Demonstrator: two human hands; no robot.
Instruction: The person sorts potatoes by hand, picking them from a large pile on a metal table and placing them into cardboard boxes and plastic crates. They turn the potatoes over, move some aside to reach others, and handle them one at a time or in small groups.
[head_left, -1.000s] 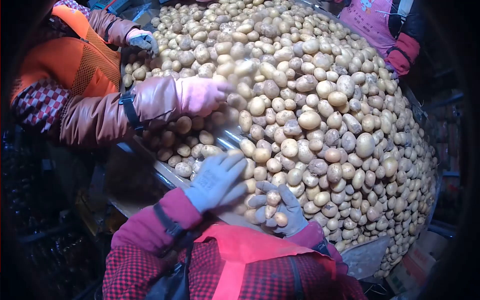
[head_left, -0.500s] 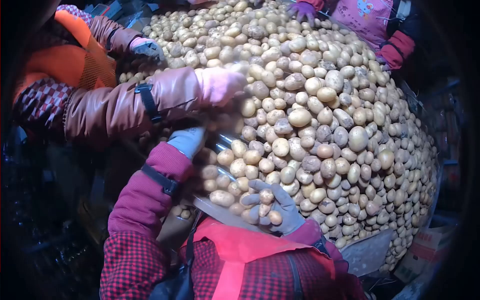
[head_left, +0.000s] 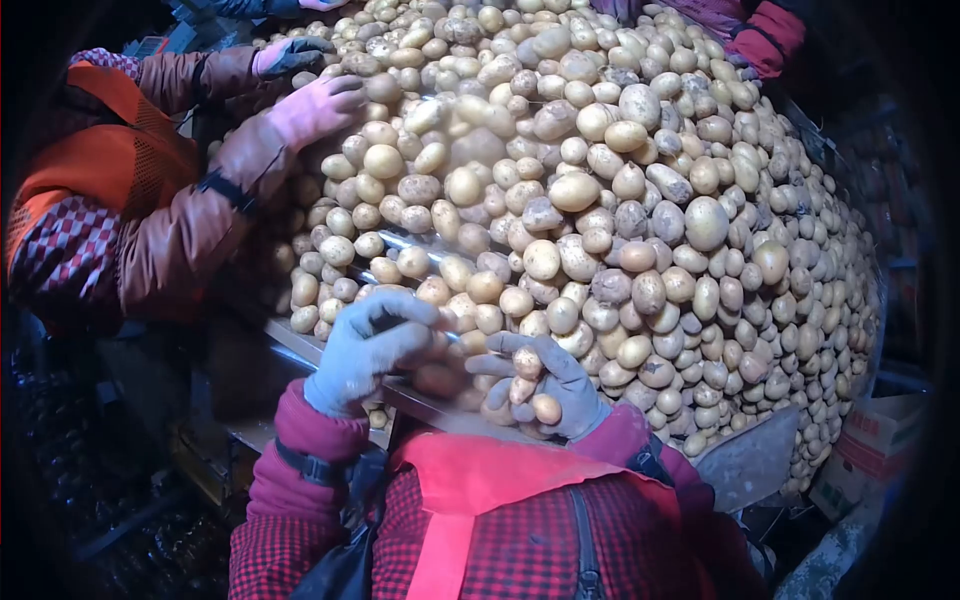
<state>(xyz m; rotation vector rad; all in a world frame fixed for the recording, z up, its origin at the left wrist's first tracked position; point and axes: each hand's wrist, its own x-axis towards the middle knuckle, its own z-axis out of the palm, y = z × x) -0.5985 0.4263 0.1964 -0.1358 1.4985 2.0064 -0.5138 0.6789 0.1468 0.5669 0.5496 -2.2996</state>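
My left hand, in a grey-blue glove, is open above the near edge of the potato pile. Its fingers point right, with a gap between thumb and forefinger. Just beyond its fingertips lie a few blurred potatoes. Palm up, my right hand, in a similar glove, has its fingers curled round several small potatoes. Between the hands and beyond them spreads a large heap of potatoes, some smooth and yellow, others darker and dirty. Shiny metal bars show through gaps in the heap.
A metal edge runs along the near side of the heap. At the left, a co-worker's pink-gloved hand rests on potatoes. Another person's red sleeve is at the far right. A grey panel and a cardboard box stand at the right.
My left hand has come back from under the co-worker's arm toward my right hand. The co-worker's pink glove has moved left and away. My right hand still holds its potatoes.
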